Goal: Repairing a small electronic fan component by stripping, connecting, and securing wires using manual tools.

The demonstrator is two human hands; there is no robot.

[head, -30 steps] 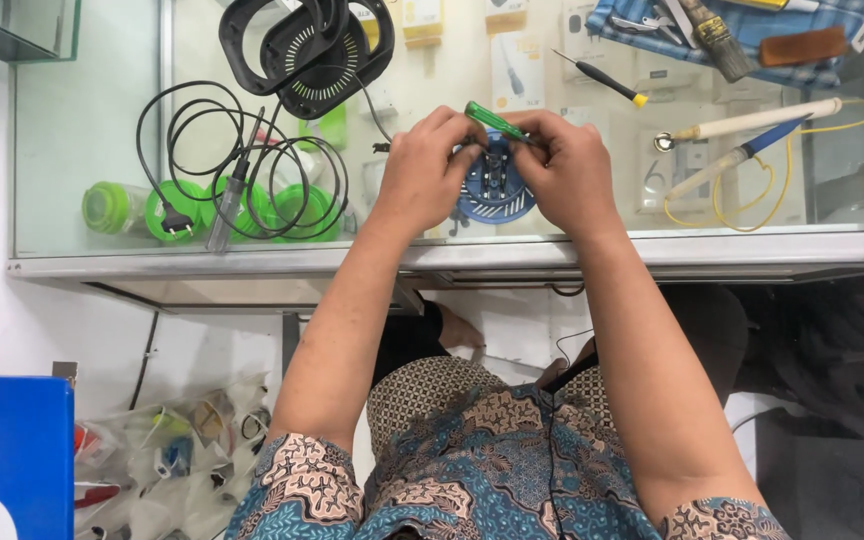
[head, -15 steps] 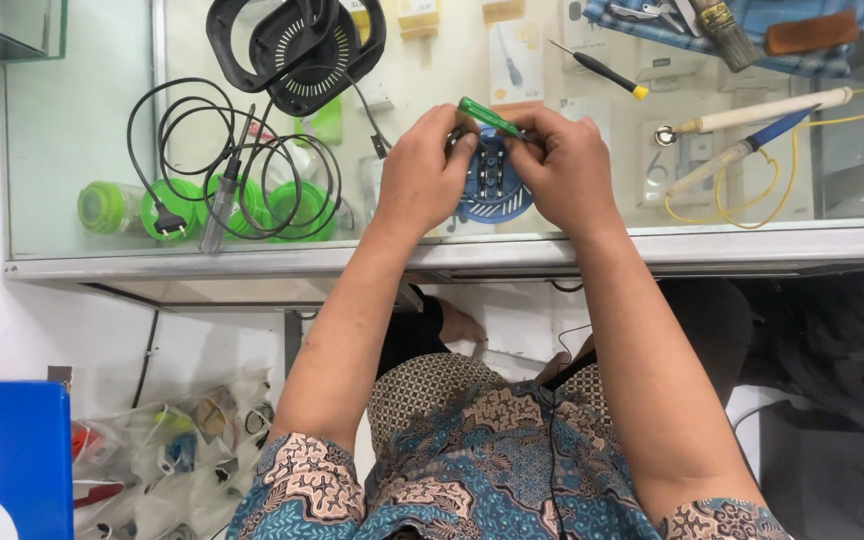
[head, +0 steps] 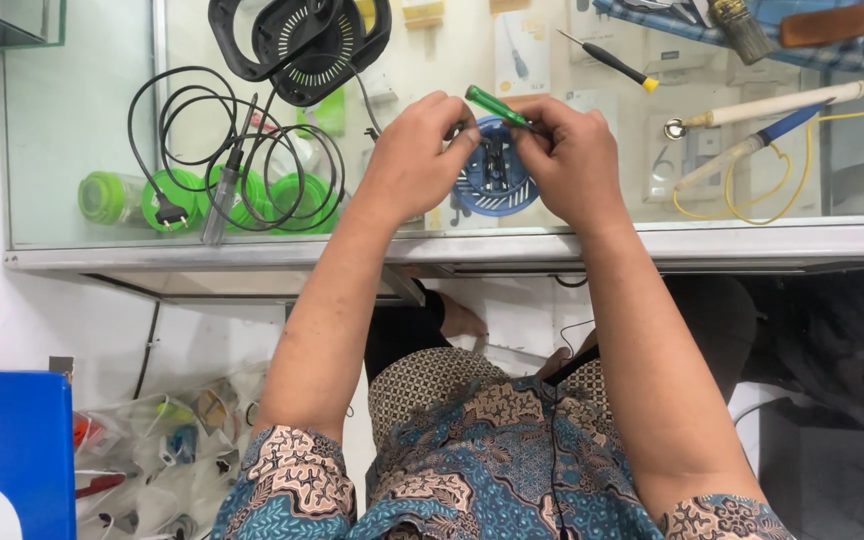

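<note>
Both hands on round blue plastic fan part (head: 492, 180) at glass surface (head: 652, 240) edge.
I see left hand (head: 414, 160) grip closed on its left rim, right hand (head: 570, 165) pinching thin green-handled screwdriver (head: 497, 108), long axis slanting up-left, tip hidden under the fingers over the part.

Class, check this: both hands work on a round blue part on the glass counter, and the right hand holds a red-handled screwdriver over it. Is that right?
Not quite. The head view shows the screwdriver has a green handle, not red. The rest stands: the left hand and right hand work on the round blue part on the glass counter, and the right hand holds the screwdriver over it.
</note>
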